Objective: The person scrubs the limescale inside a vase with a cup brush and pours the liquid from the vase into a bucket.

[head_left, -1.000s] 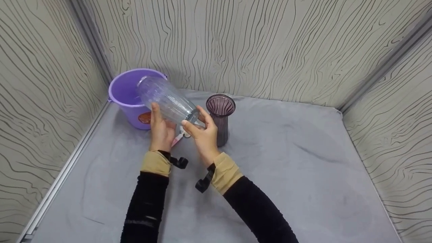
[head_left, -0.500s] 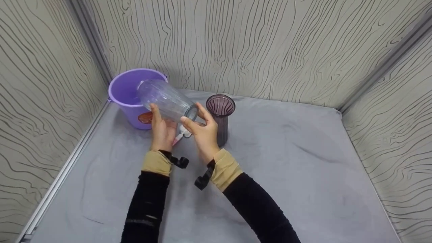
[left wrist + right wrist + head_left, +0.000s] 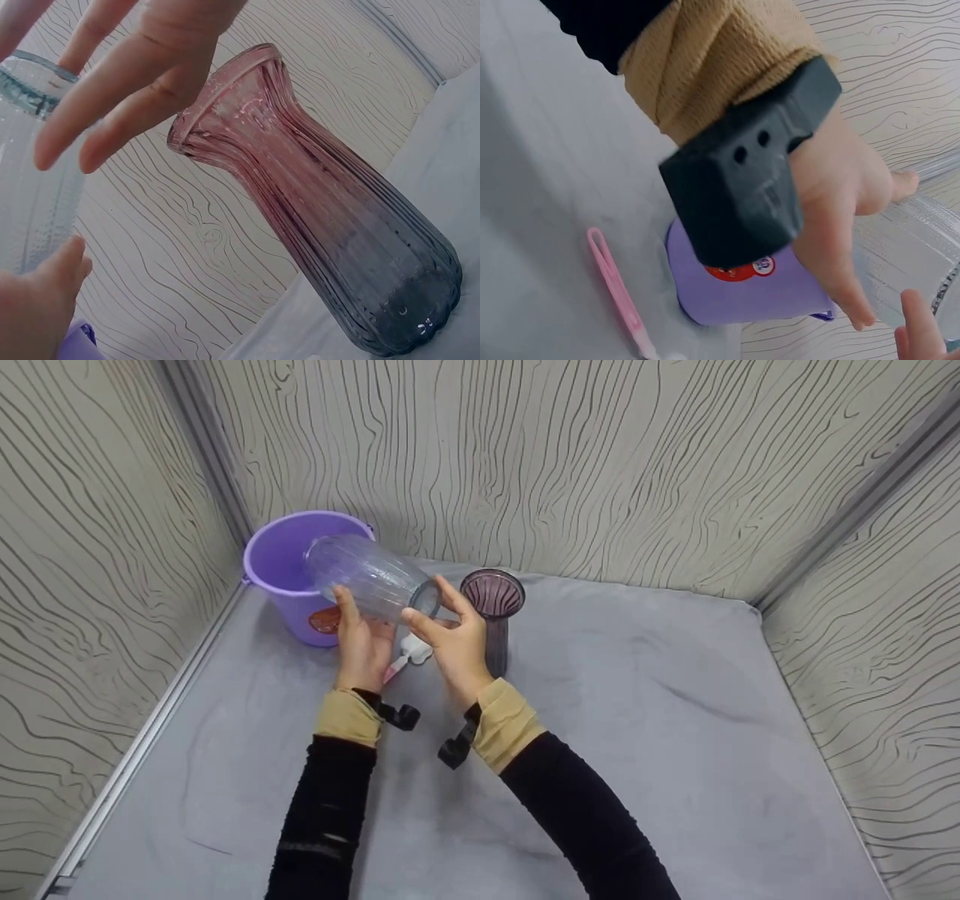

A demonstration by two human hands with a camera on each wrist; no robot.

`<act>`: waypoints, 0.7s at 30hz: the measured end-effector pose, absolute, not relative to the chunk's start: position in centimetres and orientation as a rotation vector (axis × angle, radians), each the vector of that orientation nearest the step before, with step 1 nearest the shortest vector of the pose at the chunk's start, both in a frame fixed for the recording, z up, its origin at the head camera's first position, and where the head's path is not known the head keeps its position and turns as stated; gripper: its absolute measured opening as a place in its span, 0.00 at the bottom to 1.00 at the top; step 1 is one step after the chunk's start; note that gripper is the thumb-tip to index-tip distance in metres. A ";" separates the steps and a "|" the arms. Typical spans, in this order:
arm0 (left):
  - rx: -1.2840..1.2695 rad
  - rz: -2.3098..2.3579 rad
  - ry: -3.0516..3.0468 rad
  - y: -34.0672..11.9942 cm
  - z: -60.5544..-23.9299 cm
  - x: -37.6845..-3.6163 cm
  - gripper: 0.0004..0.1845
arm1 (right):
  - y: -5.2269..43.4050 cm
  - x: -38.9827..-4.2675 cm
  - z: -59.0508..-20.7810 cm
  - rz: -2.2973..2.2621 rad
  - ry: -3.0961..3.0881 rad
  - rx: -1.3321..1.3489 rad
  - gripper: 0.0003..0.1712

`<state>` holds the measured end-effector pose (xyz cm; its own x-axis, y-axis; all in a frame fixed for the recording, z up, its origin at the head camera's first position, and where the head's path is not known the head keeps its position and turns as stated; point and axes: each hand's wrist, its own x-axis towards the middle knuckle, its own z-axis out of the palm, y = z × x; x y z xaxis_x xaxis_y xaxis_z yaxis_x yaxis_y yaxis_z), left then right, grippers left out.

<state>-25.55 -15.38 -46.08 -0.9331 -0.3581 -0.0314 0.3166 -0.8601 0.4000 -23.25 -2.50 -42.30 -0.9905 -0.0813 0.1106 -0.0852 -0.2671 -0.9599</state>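
A clear glass vase (image 3: 367, 574) is held aslant in the air, its mouth end over the opening of a purple bucket (image 3: 289, 607). My left hand (image 3: 364, 649) holds the vase's body from below, thumb up along the near side; its other fingers are partly hidden beneath the glass. Around the base end, my right hand (image 3: 461, 649) grips with thumb and fingers on either side. Just behind that hand a purple ribbed glass vase (image 3: 493, 594) stands upright, and the left wrist view shows its flared rim and bluish bottom.
Between the hands on the grey cloth (image 3: 637, 720) lies a brush-like tool (image 3: 415, 649) with a white head and a pink handle (image 3: 615, 285). Patterned panels (image 3: 525, 457) enclose the back and sides. The bucket stands near the back left corner.
The clear vase's base end has risen slightly and its bottom now faces me more. My right hand has moved up a little with it. The left hand has barely shifted.
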 end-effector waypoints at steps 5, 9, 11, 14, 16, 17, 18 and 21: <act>0.134 -2.755 -0.531 -15.5 -46.0 -25.6 0.35 | -2.4 -23.5 -41.9 2.469 -1.933 0.230 0.41; 0.125 -2.773 -0.513 -15.5 -46.0 -25.6 0.35 | -2.3 -23.6 -41.7 2.451 -1.946 0.256 0.41; 0.127 -2.780 -0.511 -15.5 -46.0 -25.6 0.35 | -2.3 -23.6 -41.6 2.438 -1.953 0.270 0.41; 0.145 -2.787 -0.507 -15.6 -46.0 -25.6 0.36 | -2.4 -23.7 -41.4 2.404 -1.980 0.292 0.41; 0.156 -2.792 -0.507 -15.7 -46.0 -25.5 0.36 | -2.4 -23.8 -41.2 2.370 -2.008 0.312 0.41; 0.159 -2.799 -0.496 -15.8 -46.0 -25.5 0.36 | -2.4 -23.9 -41.1 2.346 -2.026 0.324 0.42; 0.161 -2.802 -0.486 -15.8 -46.0 -25.6 0.36 | -2.4 -23.9 -41.0 2.322 -2.045 0.336 0.42; 0.158 -2.816 -0.448 -15.9 -45.9 -25.6 0.36 | -2.4 -24.0 -40.7 2.239 -2.101 0.374 0.42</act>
